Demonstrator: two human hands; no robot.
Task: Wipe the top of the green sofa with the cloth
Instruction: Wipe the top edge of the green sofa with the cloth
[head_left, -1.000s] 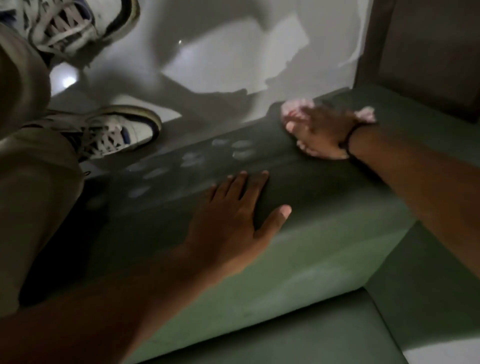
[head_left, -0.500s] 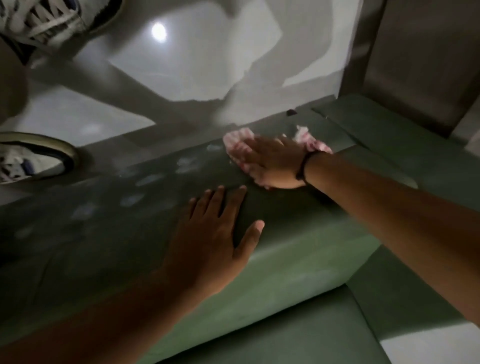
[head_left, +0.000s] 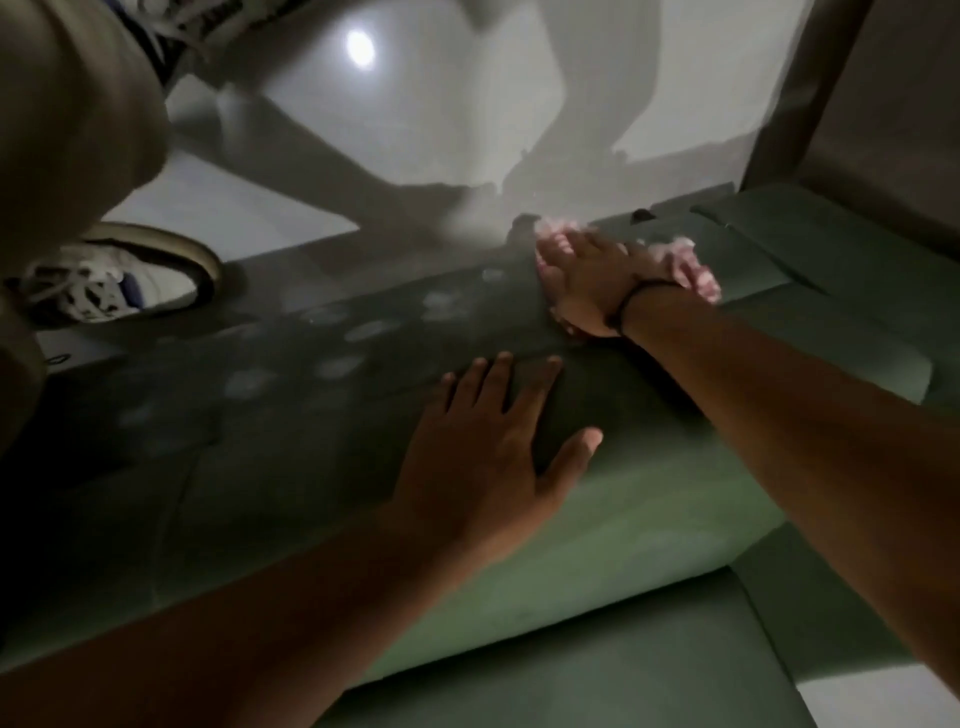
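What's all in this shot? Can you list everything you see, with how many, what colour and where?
Green upholstered sofa: one, dull green, fills the lower and middle frame; its top runs from left to upper right.
Pale smudges: several, whitish, scattered along the sofa top left of the cloth.
Pink and white cloth: one, pressed to the sofa top under the right hand.
Glossy floor: pale grey, beyond the sofa, with a bright light reflection.
Brown panel: one, upper right corner.
White laced sneaker: one clearly seen, at left.
Black wristband: one, right wrist.
Left hand: flat on the sofa top, empty.
Right hand: palm down on the cloth.
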